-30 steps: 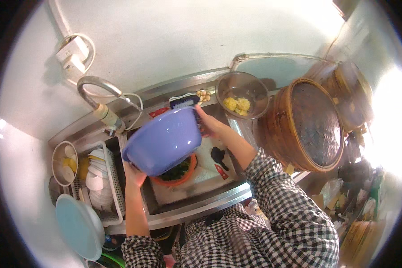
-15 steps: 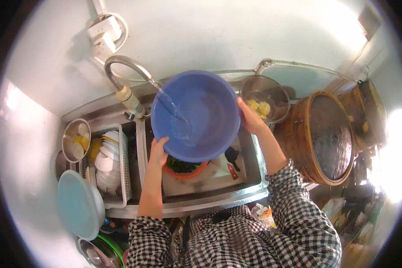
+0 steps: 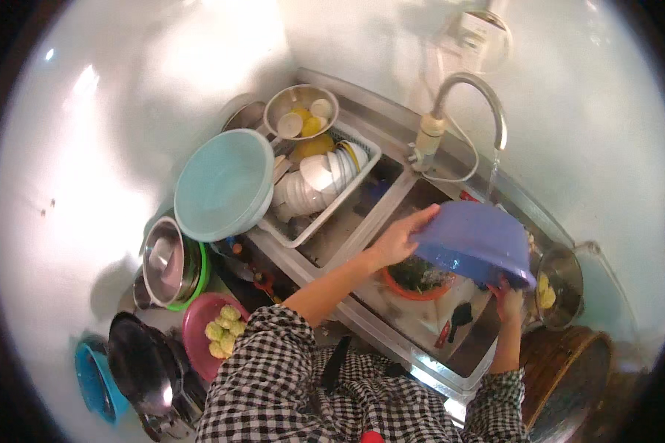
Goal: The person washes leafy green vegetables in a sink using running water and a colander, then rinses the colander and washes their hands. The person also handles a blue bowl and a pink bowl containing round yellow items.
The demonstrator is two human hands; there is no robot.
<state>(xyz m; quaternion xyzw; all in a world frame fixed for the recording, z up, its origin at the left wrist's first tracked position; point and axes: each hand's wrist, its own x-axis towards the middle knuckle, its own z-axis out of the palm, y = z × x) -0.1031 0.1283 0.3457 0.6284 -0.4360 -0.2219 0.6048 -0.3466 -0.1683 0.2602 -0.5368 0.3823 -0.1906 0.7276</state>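
Over the right-hand sink basin I hold a blue plastic basin [image 3: 474, 230] tipped over, its outside turned up and its rim low on the near side. My left hand [image 3: 400, 240] is closed on its left edge, with the thumb on top. At the near right, my right hand [image 3: 507, 301] grips the rim from below. Beneath it, an orange bowl [image 3: 414, 294] with leafy greens is partly hidden. Water runs from the curved tap [image 3: 471, 80] behind the basin. A dark tool with a red handle [image 3: 451, 325] lies in the sink.
Left of the sink stand a white dish rack [image 3: 303, 240] with bowls, a light-blue basin [image 3: 225, 184] and a steel strainer [image 3: 301, 100]. A pink basin [image 3: 199, 325] holds pale yellow-green pieces. A clear bowl [image 3: 565, 292] and a bamboo steamer [image 3: 569, 376] stand right.
The blue basin has gone from facing up under the stream to tipped with its opening downward. Both hands keep their hold. My view has swung left, bringing the pink basin and pans into sight.
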